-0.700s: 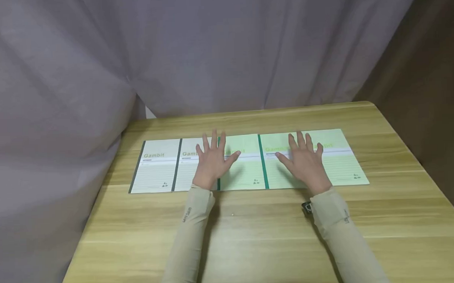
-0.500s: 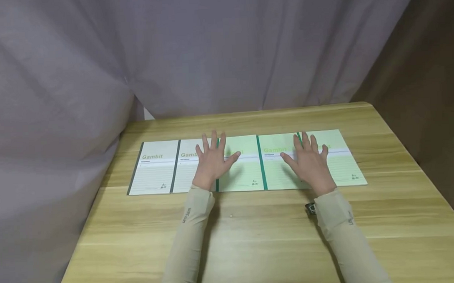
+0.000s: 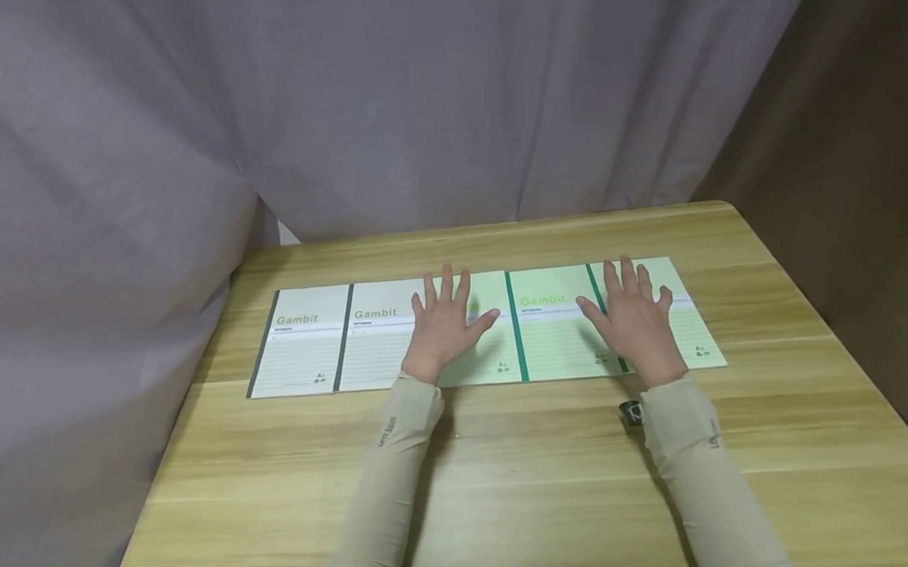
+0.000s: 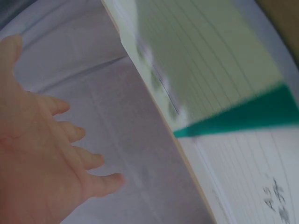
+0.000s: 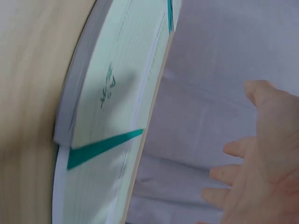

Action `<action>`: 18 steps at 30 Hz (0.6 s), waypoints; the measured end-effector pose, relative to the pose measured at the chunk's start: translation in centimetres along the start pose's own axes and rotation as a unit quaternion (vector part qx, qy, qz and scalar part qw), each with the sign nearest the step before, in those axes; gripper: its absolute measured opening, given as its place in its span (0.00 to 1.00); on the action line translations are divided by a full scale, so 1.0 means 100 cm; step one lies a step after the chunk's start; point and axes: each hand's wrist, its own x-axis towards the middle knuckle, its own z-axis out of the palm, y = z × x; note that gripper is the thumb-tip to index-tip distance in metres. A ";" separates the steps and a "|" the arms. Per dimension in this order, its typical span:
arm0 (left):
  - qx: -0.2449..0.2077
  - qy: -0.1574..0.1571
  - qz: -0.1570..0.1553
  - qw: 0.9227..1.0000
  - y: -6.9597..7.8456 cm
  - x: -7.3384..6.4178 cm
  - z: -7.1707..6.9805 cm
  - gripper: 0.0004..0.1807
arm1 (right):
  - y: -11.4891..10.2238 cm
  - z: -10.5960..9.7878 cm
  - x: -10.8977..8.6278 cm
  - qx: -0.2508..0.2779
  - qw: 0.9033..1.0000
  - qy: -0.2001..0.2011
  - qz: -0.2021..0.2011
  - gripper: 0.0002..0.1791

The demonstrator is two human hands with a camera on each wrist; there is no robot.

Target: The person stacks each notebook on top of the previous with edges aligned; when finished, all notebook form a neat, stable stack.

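Observation:
Several notebooks lie flat in one row on the wooden table. At the left are two white ones, the outer white notebook [image 3: 297, 351] and the inner white notebook [image 3: 374, 353], with dark spines. Three pale green ones with green spines follow: a left one [image 3: 501, 344], a middle one [image 3: 553, 338] and a right one [image 3: 696, 329]. My left hand [image 3: 442, 330] is held above the inner white and left green notebooks, fingers spread. Over the middle and right green notebooks hovers my right hand [image 3: 639, 323], also spread. Both wrist views show air between palm and covers.
The wooden table [image 3: 536, 481] extends in front of the row and on both sides. Behind its far edge hangs a grey curtain [image 3: 388, 111]. A small dark device [image 3: 631, 413] shows at the right sleeve's cuff.
Both hands have drifted right along the row, staying spread above the covers. The notebooks keep their arrangement; the head view has shifted slightly.

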 end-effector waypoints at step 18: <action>-0.033 -0.034 0.024 0.999 0.044 0.010 0.018 0.49 | 0.029 -0.014 -0.006 0.034 0.999 0.011 0.028 0.47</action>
